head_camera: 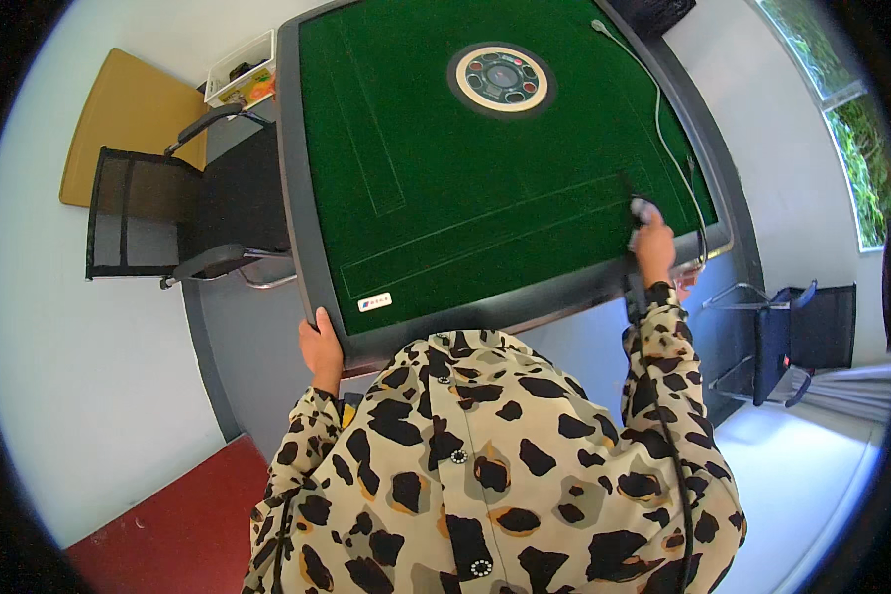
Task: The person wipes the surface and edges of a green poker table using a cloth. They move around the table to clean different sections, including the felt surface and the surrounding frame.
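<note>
A mahjong table with green felt (490, 185) and a dark raised frame lies before me, its round control panel (502, 79) in the middle. My left hand (321, 345) rests against the outer side of the frame at the near left corner, thumb up on the edge. Over the near right part of the felt, my right hand (653, 241) is closed around a small dark and pale object (643, 210), blurred and partly covered by the fingers; its kind is unclear. A small white label (374, 302) bearing writing is on the felt near the left corner.
A pale cable with a plug (600, 27) runs along the right side of the felt and over the frame. At left stand a black mesh armchair (237, 193), a tan board (134, 119) and a white bin (256, 56). Another chair (820, 327) stands at right.
</note>
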The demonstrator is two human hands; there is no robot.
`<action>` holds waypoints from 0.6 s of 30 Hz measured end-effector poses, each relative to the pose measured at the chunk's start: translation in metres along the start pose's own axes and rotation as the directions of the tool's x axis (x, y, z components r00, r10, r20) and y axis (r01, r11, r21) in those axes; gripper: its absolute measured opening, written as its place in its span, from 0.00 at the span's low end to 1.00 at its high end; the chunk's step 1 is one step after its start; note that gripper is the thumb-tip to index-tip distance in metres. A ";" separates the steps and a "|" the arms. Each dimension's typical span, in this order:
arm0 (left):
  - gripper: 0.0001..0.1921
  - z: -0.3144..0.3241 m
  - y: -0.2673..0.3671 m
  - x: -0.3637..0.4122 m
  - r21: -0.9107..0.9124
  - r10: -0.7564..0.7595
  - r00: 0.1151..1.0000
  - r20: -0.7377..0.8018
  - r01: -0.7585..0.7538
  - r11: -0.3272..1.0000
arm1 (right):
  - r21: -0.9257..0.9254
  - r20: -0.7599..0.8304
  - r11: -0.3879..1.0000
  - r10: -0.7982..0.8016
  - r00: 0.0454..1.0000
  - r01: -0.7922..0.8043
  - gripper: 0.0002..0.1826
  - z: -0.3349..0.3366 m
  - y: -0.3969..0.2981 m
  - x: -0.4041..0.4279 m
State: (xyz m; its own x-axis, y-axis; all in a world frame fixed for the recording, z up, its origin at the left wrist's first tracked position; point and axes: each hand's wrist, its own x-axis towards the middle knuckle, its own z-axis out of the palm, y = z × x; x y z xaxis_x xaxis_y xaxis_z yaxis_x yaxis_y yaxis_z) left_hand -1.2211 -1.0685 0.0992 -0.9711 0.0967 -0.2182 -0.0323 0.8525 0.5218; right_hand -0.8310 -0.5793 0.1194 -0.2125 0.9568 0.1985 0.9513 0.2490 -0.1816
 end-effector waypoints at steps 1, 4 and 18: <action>0.36 -0.001 0.000 0.004 0.021 0.001 0.999 -0.052 0.001 1.000 | 0.106 -0.023 0.982 0.163 0.986 -0.159 0.15 0.009 0.010 0.010; 0.36 -0.003 0.002 0.028 0.058 0.051 0.981 -0.187 -0.041 0.997 | -0.089 -0.053 0.986 0.136 0.989 -0.140 0.12 0.047 -0.028 0.036; 0.35 0.032 0.115 0.097 0.205 -0.011 0.972 -0.235 0.061 0.977 | 0.406 0.093 0.573 -0.801 0.591 0.712 0.09 0.051 -0.263 0.015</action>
State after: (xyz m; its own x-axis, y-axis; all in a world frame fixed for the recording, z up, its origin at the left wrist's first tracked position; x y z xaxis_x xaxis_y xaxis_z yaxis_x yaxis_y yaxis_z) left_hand -1.3117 -0.9445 0.1120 -0.9991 -0.0362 -0.0240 -0.0420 0.9440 0.3271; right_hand -1.0956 -0.6223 0.1206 -0.9087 0.3800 0.1729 0.3027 0.8850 -0.3538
